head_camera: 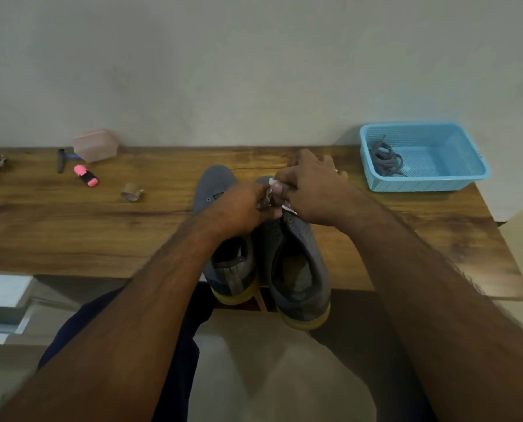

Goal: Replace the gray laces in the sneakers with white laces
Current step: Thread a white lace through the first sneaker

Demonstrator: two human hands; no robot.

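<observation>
Pinching a white lace over two gray, yellow-soled sneakers, both hands' grips meet.

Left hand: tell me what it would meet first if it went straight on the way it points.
The left hand points up and right, so it would meet the right hand almost at once; they already nearly touch around the white lace. Depth is unclear.

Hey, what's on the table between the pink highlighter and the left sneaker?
In the head view, a small cardboard roll lies between the pink highlighter and the left sneaker; otherwise bare wooden table.
</observation>
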